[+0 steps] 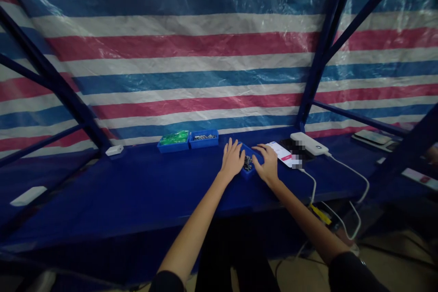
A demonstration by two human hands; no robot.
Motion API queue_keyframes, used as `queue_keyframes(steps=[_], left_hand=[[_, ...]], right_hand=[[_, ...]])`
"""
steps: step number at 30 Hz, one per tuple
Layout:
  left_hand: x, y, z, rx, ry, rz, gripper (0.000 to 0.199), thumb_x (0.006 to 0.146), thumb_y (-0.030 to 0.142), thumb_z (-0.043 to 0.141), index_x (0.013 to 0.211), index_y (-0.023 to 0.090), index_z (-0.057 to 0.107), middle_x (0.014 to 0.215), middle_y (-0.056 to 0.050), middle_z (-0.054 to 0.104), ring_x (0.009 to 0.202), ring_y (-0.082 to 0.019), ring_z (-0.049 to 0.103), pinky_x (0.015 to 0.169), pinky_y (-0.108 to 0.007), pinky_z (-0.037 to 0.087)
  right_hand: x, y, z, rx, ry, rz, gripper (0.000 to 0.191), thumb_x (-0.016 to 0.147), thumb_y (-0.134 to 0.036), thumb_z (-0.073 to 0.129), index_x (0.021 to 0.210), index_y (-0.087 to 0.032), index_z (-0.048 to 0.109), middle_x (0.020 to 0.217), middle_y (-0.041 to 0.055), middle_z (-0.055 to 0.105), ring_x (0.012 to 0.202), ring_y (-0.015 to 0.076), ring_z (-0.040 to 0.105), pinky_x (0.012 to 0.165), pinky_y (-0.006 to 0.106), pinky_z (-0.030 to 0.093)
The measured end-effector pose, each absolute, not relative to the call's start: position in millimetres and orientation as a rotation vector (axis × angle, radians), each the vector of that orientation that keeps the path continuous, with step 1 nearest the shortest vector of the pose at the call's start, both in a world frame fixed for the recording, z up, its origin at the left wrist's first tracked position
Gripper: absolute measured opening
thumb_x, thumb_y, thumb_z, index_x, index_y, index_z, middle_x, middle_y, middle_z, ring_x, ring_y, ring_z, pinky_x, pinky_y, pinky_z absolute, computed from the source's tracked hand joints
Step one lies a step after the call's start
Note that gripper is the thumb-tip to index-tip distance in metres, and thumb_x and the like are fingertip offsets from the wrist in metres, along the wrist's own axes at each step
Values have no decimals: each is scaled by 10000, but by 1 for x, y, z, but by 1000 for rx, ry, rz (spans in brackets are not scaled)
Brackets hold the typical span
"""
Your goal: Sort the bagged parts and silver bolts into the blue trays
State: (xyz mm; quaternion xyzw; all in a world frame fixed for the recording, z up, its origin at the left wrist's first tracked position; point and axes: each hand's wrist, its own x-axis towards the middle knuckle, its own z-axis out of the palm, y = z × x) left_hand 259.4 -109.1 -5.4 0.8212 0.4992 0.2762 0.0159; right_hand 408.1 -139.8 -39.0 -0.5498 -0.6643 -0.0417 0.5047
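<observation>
Blue plastic bin (pixel 248 174) with small grey metal pieces (pixel 248 162) inside, set on the blue table (pixel 137 191) between both hands, long axis seemingly running away from the body. Left hand (pixel 233 159) at the left wall, fingers spread; right hand (pixel 269 166) at the right wall, fingers apart and curved. Neither clearly nearer. Nothing visibly pinched; cannot tell whether pressing the walls. White-screened phone (pixel 282 153) just beyond right hand.

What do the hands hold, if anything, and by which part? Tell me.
The left hand and right hand are at opposite sides of the blue bin of small parts; whether they grip those sides or merely rest there cannot be told.
</observation>
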Motion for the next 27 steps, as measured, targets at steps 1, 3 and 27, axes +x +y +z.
queue_keyframes(steps=[1,3,27], left_hand=[[260,-103,-10,2504,1594,800,423,900,313,305,1245,154,492,1411,-101,392,1380,-258,163,1105,-485,188],[258,-94,-17,2471,1614,738,411,893,265,301,1233,177,515,1427,-75,370,1381,-265,152,1112,-509,164],[260,-85,-48,2258,1398,884,580,914,401,205,1446,210,70,1521,-56,9,1389,-201,7,1128,-429,74]], right_hand=[[410,-137,-41,-1440,-1491,-74,350,824,-360,442,1079,-191,612,1147,124,572,1115,285,481,947,464,322],[412,-132,-46,-1584,-1414,27,345,830,-399,443,1005,-187,650,1091,129,605,1094,307,496,941,504,319],[373,-127,-37,-987,-1461,-80,349,700,-232,598,1044,-213,654,1211,102,564,1110,268,543,964,455,432]])
